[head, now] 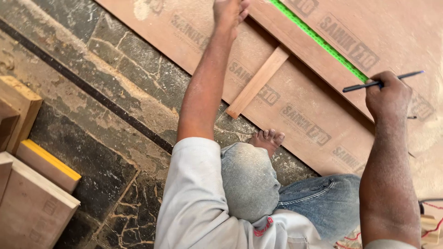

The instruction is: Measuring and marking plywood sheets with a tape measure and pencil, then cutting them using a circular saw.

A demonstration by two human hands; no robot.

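Observation:
My right hand [388,96] grips a dark pencil [385,81], its tip next to the lower end of a green ruler strip [323,42]. The strip lies along the edge of an upper plywood sheet [397,27]. That sheet rests on a lower plywood sheet [300,115] on the floor. My left hand [229,13] reaches far out and presses on the lower sheet near the upper sheet's edge. Its fingers are cut off by the frame's top. A short wooden batten [257,83] lies across the lower sheet between my arms. My bare foot [266,139] touches that sheet's near edge.
Dark cracked stone floor [115,115] with a black line running across it lies to the left. Stacked wood blocks and a yellow-edged board [48,166] sit at the lower left. Red wires [431,221] show at the lower right.

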